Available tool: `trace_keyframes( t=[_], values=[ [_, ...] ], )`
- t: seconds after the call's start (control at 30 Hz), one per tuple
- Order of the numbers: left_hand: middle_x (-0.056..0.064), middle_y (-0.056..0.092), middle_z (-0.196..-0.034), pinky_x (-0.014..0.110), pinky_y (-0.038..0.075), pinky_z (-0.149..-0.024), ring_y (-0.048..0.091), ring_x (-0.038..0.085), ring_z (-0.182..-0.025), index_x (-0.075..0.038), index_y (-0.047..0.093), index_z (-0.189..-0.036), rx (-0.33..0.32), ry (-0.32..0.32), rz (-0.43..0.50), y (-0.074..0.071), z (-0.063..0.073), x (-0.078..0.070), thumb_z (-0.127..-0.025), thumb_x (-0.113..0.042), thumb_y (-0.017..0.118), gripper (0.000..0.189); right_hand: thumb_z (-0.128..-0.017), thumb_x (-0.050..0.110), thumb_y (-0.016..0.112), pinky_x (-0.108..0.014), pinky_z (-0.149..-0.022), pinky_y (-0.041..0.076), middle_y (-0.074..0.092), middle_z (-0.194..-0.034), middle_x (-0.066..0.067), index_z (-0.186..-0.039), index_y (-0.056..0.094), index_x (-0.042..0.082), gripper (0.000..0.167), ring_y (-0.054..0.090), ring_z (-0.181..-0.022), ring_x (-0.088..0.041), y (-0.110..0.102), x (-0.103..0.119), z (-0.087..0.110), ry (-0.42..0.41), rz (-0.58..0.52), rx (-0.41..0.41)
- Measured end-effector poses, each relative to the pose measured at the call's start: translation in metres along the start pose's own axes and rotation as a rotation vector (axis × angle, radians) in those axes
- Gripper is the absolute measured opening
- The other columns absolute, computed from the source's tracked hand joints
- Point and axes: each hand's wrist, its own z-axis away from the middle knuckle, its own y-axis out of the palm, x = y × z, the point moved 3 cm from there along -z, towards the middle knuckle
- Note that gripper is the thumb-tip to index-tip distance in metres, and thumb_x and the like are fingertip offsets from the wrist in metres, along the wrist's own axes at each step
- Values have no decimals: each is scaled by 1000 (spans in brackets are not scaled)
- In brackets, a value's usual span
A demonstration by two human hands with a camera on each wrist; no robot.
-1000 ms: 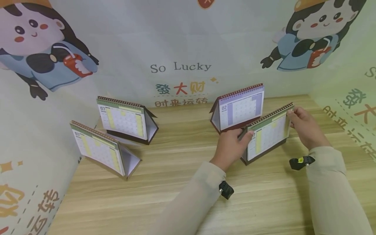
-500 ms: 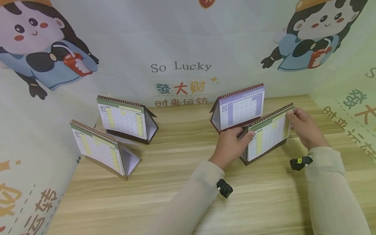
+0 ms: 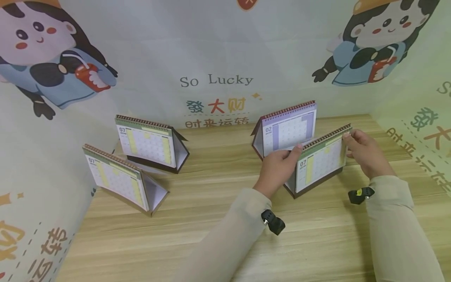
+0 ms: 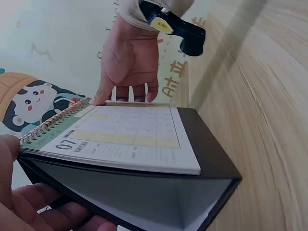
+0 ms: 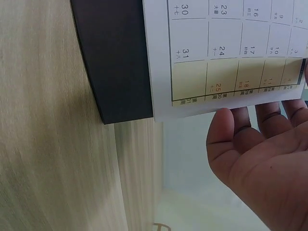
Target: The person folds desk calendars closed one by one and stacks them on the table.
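A green-headed desk calendar (image 3: 322, 162) showing 07 stands like a tent on the table at the right, spiral on top. My left hand (image 3: 278, 170) grips its left end, the thumb at the top corner by the spiral. In the left wrist view, the fingers of that hand curl against the dark back panel. My right hand (image 3: 370, 152) holds the upper right end, thumb in front. The right wrist view shows its fingers (image 5: 269, 113) partly behind the pages. Directly behind stands a purple calendar (image 3: 290, 131) showing 02, its lower part hidden.
Two more green-headed calendars, one farther back (image 3: 146, 145) and one nearer (image 3: 116, 178), stand at the left of the wood-grain table (image 3: 197, 219). Printed cloth walls (image 3: 218, 43) enclose the back and both sides.
My left thumb has slid from the front page up to the top corner, uncovering the 07. The right hand and all the calendars stay nearly where they were.
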Motion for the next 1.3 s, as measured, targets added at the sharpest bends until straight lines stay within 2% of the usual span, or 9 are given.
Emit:
trace_keyframes(
  t=[0.1, 0.2, 0.3, 0.4, 0.6, 0.77, 0.9, 1.1, 1.3],
  values=[
    [-6, 69, -87, 31, 47, -70, 59, 11, -80, -15, 77, -101, 9, -34, 33, 1, -2, -1, -97, -58, 51, 51, -104, 49, 37, -39, -87, 42, 44, -109, -2, -108, 42, 4, 46, 42, -101, -16, 0, 0, -2, -5, 6, 8],
    [-6, 69, -93, 35, 49, -80, 59, 12, -88, -16, 76, -106, 22, -94, 120, 2, -3, -2, -96, -57, 55, 47, -104, 48, 37, -36, -85, 43, 45, -107, 0, -108, 42, 4, 44, 42, -99, -16, -1, -1, -3, -10, 4, 7],
    [-5, 69, -96, 38, 48, -90, 60, 12, -94, -16, 75, -107, 27, -144, 214, 4, -3, -2, -96, -53, 58, 42, -103, 51, 39, -36, -86, 43, 48, -108, 2, -109, 42, 3, 48, 43, -101, -16, -1, -1, -3, -9, 2, -1],
    [-6, 69, -93, 40, 46, -96, 60, 12, -95, -16, 75, -103, 25, -166, 268, 6, -3, -4, -97, -49, 60, 36, -102, 52, 39, -37, -87, 43, 50, -110, 2, -111, 43, 3, 50, 44, -102, -16, -1, -1, -3, -6, 8, -4],
    [-5, 68, -86, 41, 46, -92, 60, 11, -87, -16, 74, -93, 12, -162, 286, 6, -3, -8, -98, -41, 61, 29, -104, 48, 38, -34, -84, 44, 50, -112, 2, -112, 46, 6, 43, 45, -101, -15, -1, -2, -3, 1, 9, 4],
    [-5, 68, -83, 39, 46, -91, 61, 11, -84, -14, 75, -93, -8, -160, 298, 5, -4, -11, -97, -36, 64, 25, -105, 46, 38, -31, -83, 44, 48, -112, 2, -111, 46, 7, 41, 44, -100, -14, -1, -2, -4, -5, -1, 13],
    [-5, 71, -87, 37, 48, -92, 62, 9, -88, -15, 76, -96, -15, -137, 292, 5, -4, -13, -97, -33, 65, 21, -105, 47, 38, -32, -84, 44, 49, -113, 3, -112, 46, 7, 41, 45, -101, -14, -1, -2, -3, -3, -1, 12],
    [-4, 74, -93, 31, 52, -84, 64, 7, -88, -13, 78, -107, -36, -29, 224, 3, -4, -18, -98, -24, 64, 20, -104, 48, 39, -32, -84, 45, 50, -113, 0, -112, 48, 8, 42, 45, -103, -15, 0, -2, -3, 10, 2, -2],
    [-6, 72, -83, 24, 51, -73, 61, 5, -78, -10, 79, -100, -88, 72, 148, 2, -2, -18, -97, -25, 66, 21, -105, 46, 38, -27, -81, 45, 48, -114, -1, -113, 47, 7, 40, 44, -102, -14, 1, -2, -5, 9, -4, -2]
  ],
)
